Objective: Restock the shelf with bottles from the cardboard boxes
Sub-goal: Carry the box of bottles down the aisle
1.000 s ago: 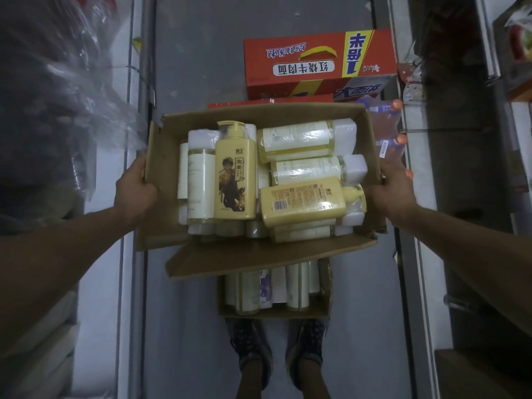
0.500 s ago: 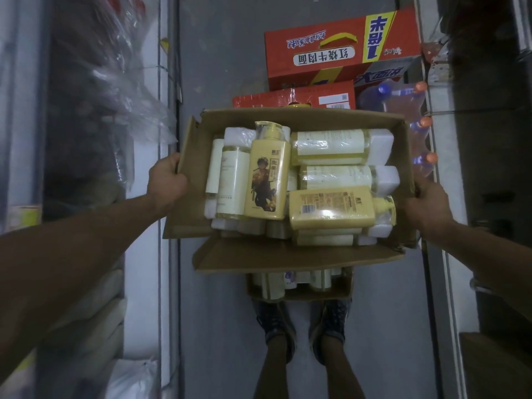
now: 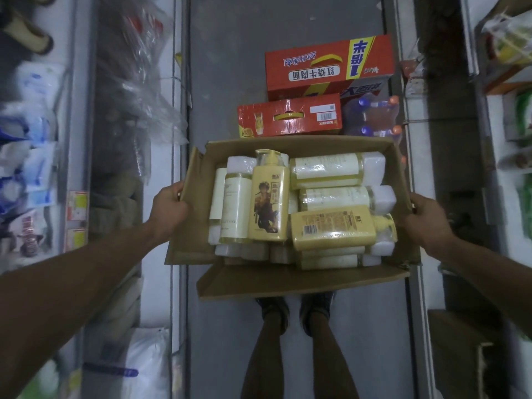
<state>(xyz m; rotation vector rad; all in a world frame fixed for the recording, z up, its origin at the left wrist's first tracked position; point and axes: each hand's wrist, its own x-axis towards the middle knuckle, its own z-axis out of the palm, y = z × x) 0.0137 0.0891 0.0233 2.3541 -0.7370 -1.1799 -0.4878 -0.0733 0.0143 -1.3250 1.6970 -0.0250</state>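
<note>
I carry an open cardboard box [image 3: 302,279] in front of me, above my feet. My left hand [image 3: 168,207] grips its left wall and my right hand [image 3: 426,217] grips its right wall. Inside lie several yellow and cream bottles. A yellow pump bottle with a figure on its label [image 3: 269,200] lies on top, pump end away from me. Another yellow bottle with a barcode [image 3: 335,227] lies crosswise at the right. Cream wrapped bottles [image 3: 334,169] lie behind it. Store shelves [image 3: 37,168] run along both sides of the aisle.
Ahead on the grey floor stand a large red carton [image 3: 328,69], a smaller red carton with a handle [image 3: 289,115] and a shrink-wrapped pack of drink bottles [image 3: 374,116]. Loose clear plastic [image 3: 144,82] hangs from the left shelf. Packaged goods fill the right shelf [image 3: 512,110].
The box has stayed in both hands while the view shifted; the second box of bottles below it is no longer visible, and more of the red cartons ahead shows.
</note>
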